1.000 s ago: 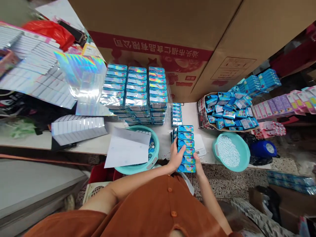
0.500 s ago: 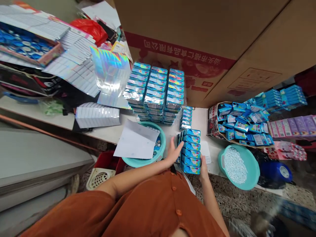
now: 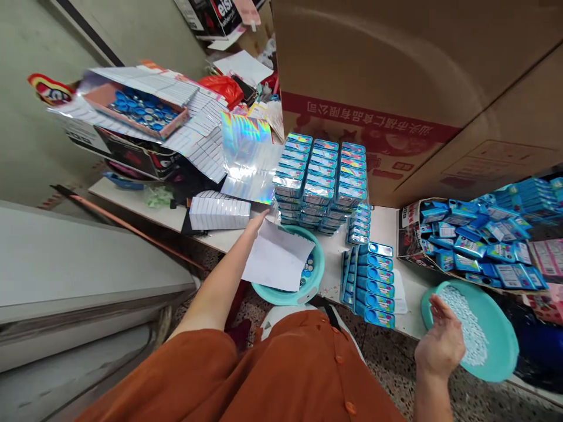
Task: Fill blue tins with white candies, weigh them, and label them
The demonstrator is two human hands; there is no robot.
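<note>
My left hand (image 3: 258,221) reaches to the upper left corner of a white sheet (image 3: 279,258) lying over a teal basin (image 3: 319,275) of round pieces; its grip is unclear. Over the near left rim of another teal basin (image 3: 505,351), which holds small white pellets (image 3: 470,328), my right hand (image 3: 442,346) is raised palm up with curled fingers; what it holds, if anything, is too small to make out. Between the hands stands a row of blue packs (image 3: 376,287). Behind it are tall stacks of blue packs (image 3: 319,176).
A carton (image 3: 409,234) full of blue packs stands at the right. Large brown cartons (image 3: 373,70) rise behind the table. Folded white cards (image 3: 220,212), a shiny holographic sheet (image 3: 248,158) and a pink tray (image 3: 173,126) of blue round pieces are at the left.
Both hands have left the row of blue packs. My left hand moved left to the white sheet, my right hand moved right to the pellet basin. The view has swung left.
</note>
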